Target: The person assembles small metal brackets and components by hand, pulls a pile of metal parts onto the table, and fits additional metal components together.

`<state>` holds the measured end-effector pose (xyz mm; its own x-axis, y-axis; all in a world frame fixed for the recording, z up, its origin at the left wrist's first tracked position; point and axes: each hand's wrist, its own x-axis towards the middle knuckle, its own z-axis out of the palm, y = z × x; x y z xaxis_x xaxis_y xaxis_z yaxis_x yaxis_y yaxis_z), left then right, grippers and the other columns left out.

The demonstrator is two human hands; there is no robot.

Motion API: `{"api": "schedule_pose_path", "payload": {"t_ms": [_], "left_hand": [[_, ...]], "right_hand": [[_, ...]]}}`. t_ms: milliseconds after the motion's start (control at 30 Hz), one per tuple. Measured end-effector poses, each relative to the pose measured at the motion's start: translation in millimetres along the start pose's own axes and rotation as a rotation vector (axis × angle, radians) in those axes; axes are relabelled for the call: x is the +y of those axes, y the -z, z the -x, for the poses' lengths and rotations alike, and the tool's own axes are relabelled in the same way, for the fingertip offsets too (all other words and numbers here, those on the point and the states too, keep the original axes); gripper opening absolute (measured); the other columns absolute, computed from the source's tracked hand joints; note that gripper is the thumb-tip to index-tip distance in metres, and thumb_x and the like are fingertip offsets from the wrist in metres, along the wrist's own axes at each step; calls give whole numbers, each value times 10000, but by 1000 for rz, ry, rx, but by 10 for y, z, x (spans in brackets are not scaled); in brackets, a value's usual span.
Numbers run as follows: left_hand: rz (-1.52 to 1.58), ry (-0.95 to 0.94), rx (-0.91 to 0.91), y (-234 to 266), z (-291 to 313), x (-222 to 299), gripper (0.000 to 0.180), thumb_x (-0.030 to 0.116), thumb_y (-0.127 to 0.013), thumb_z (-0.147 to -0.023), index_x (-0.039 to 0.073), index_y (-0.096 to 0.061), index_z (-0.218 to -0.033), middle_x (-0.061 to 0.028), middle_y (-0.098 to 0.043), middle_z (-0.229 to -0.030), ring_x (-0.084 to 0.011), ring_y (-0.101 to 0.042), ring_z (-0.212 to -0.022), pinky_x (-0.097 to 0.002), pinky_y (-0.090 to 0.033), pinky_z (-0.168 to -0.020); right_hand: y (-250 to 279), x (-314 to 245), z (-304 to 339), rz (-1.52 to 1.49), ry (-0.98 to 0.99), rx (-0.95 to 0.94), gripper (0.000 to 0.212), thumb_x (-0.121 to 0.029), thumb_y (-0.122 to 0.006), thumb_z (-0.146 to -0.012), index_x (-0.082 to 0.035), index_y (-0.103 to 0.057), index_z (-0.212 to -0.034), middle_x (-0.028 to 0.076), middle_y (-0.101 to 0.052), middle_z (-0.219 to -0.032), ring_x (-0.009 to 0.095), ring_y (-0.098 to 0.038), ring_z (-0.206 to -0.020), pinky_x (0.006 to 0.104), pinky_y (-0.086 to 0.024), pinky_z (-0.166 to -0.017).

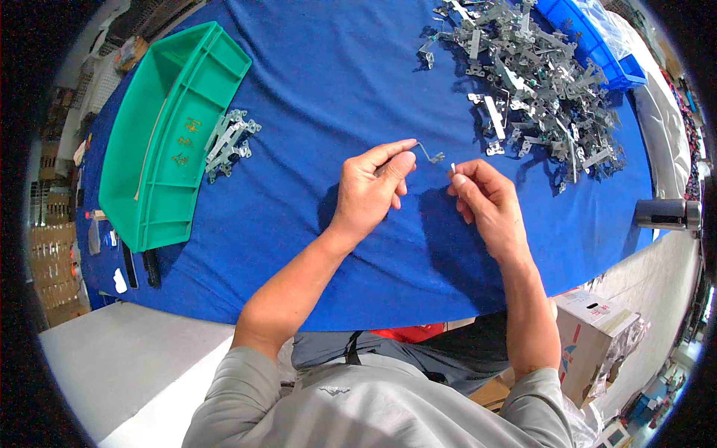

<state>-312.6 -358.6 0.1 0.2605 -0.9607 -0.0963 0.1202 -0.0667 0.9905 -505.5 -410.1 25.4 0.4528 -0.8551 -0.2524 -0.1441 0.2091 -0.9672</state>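
Note:
Over the middle of the blue cloth, my left hand (376,183) pinches a thin bent metal bracket (429,154) between thumb and forefinger. The bracket's free end points toward my right hand (484,200). That hand is closed too, with a small whitish piece (452,170) showing at its fingertips; its kind is too small to make out. A large heap of loose metal brackets (534,89) lies beyond my right hand. To the left, a smaller pile of similar brackets (230,143) rests against the green bin.
A green plastic bin (168,201) stands on its side at the left. At the far right is a blue bin (590,45) with clear plastic in it. A metal cylinder (667,214) sits at the right table edge, and a cardboard box (586,336) stands below.

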Motion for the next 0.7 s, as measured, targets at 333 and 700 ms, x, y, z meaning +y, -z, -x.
{"api": "schedule_pose_path", "payload": {"t_ms": [333,700], "left_hand": [[-51,-2,-58,-6,13,8,290,167,-638,-952,-10,-665,-1179,-84,-701,-852,-45,-559,-571,-184,-435,-429],[-187,-254,-144,-12,45,39,253,50,-718,-847,29,-721,-1099,-15,-648,-894,-62,-548,-769,-217,-431,-660]], "right_hand": [[-40,19,-3,125,15,5,181,-192,-592,-976,-15,-630,-980,6,-621,-765,64,-524,-657,231,-425,-564],[-18,65,3,326,157,26,118,-130,-580,-969,-19,-615,-957,16,-634,-757,84,-554,-629,253,-456,-567]]}}
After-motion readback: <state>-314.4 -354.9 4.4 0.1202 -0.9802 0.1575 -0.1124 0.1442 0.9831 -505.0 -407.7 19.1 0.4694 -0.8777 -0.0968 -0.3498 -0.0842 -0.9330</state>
